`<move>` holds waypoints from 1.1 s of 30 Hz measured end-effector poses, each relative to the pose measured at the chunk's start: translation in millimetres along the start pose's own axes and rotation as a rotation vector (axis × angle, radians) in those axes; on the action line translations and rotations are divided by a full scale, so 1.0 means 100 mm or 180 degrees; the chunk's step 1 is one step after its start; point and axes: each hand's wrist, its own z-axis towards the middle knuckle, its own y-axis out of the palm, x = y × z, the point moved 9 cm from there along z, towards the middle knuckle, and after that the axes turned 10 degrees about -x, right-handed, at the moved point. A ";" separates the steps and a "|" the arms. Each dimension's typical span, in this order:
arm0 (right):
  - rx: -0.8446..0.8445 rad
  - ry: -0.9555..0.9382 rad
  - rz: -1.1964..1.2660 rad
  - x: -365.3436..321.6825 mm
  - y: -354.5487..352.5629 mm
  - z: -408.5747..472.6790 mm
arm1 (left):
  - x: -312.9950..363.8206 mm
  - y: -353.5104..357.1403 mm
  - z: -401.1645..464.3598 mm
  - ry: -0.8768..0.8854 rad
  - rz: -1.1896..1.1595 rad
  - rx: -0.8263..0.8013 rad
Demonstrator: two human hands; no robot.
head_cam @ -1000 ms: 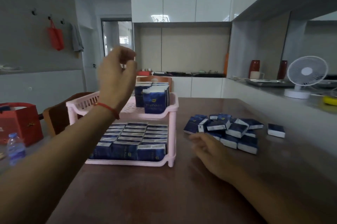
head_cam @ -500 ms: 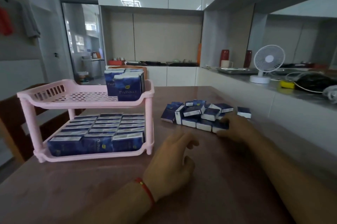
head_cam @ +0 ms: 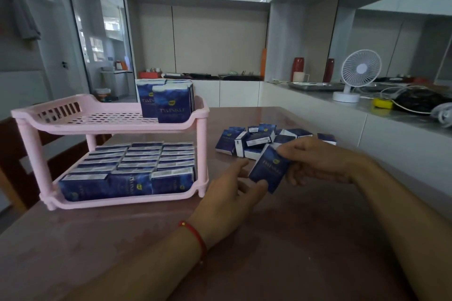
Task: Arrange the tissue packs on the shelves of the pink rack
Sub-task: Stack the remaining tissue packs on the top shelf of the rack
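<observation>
**A:** What do I have on the left edge?

**B:** I see the pink rack standing on the brown table, its near feet set back from the table's front edge, with bare tabletop in front of it. Its top shelf is open across the left and middle; the upright tissue packs stand only in the right corner, in two rows. I can't count how many stand behind the front two.

**A:** And the lower shelf?

**B:** Full. The packs on the lower shelf sit in three columns front to back; I can't count the rows surely, as they blur toward the back.

**A:** Moving right?

**B:** I see a strip of bare table between the rack's right post and my left hand. That hand has a red cord at the wrist, fingers loosely curved, thumb touching the lower corner of the held tissue pack; I can't tell if it grips. My right hand pinches the pack's upper right side, holding it tilted above the table.

**A:** Behind it?

**B:** The loose pile of packs, about a dozen, overlapping. Beyond, on the counter, one white fan.
</observation>
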 end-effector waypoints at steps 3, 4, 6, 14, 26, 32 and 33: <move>0.0047 -0.0122 -0.0493 -0.10 0.20 0.13 | -0.02 -0.03 0.02 0.0086 -0.0130 0.0087; 0.0539 -0.0147 -0.0804 -0.07 0.07 0.17 | -0.06 -0.05 0.03 0.0024 -0.0193 0.0126; 0.2072 -0.0278 -0.1701 -0.02 -0.40 0.10 | -0.18 -0.07 0.03 -0.0180 -0.0381 0.0216; 0.2208 0.0301 -0.3237 0.37 -0.63 0.37 | -0.22 -0.07 0.02 -0.0318 -0.0441 0.0265; 0.1870 -0.0908 0.0551 0.02 -0.68 -0.07 | -0.23 -0.09 -0.03 -0.0356 -0.0856 0.0328; 0.0667 -0.0748 -0.0345 -0.18 -0.09 0.14 | -0.23 -0.06 -0.02 -0.0499 -0.1451 0.0221; 0.0598 -0.0706 -0.0525 -0.20 -0.03 0.13 | -0.25 -0.05 -0.02 -0.0523 -0.1596 0.0199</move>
